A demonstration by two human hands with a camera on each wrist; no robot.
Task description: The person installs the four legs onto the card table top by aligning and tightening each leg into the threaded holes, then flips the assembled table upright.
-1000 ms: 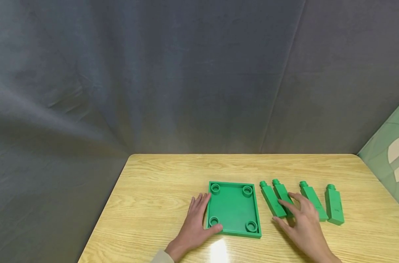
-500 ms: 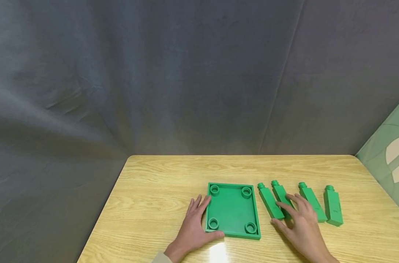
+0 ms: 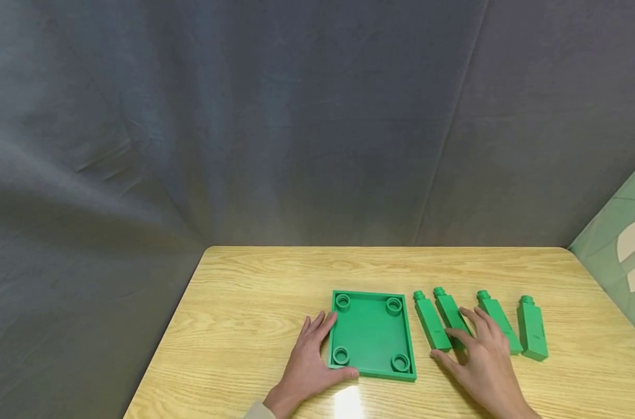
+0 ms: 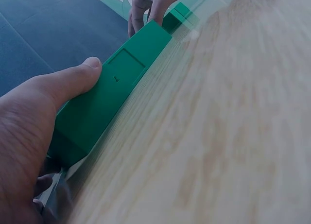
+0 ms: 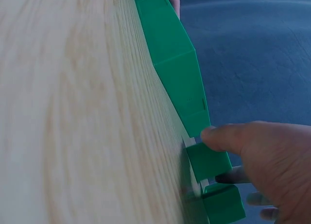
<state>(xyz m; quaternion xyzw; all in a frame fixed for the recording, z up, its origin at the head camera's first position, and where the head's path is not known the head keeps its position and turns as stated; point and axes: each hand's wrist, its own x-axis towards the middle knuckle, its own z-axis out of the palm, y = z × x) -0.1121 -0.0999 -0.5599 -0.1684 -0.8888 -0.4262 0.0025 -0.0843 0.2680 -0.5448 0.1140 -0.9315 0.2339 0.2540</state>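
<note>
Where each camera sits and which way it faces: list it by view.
Head: on the head, facing forward and down at tray and blocks; left hand, right hand, sleeve show.
Left wrist: on that wrist, facing the tray's side; left hand near, right hand beyond.
Right wrist: on that wrist, facing blocks and tray; right hand near, left hand's edge at top.
Both wrist views share the tray.

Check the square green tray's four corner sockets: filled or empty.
Empty. In the head view, each socket shows an open ring, and the four necked green blocks lie on the table beside the tray.
</note>
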